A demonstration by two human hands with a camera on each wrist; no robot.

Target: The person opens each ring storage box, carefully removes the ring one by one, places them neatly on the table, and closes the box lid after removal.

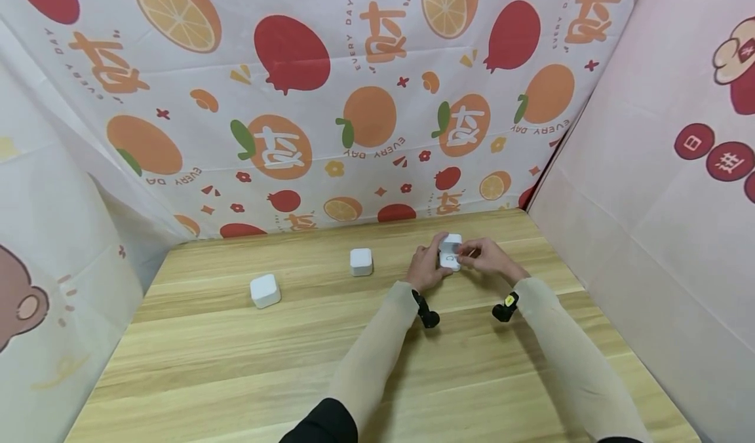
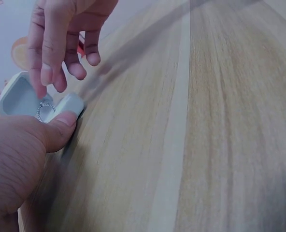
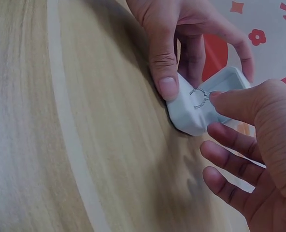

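A small white ring box (image 1: 449, 259) stands with its lid raised toward the back right of the table. My left hand (image 1: 426, 267) grips it, the thumb (image 3: 168, 88) on the base and a finger behind the lid. Inside the box a silver, beaded-looking ring (image 3: 199, 98) stands upright. At the ring's upper edge, my right hand (image 1: 485, 257) pinches it between thumb and index finger. The other right fingers (image 3: 230, 159) are spread loosely beside the box. In the left wrist view the ring (image 2: 40, 112) shows below the right fingertips.
Two more white boxes, both with lids down, stand to the left: one box (image 1: 361, 261) near the middle back, another box (image 1: 265, 291) farther left. The wooden table (image 1: 248, 371) meets a fruit-print cloth (image 1: 318, 187) behind and pale cloth walls at both sides.
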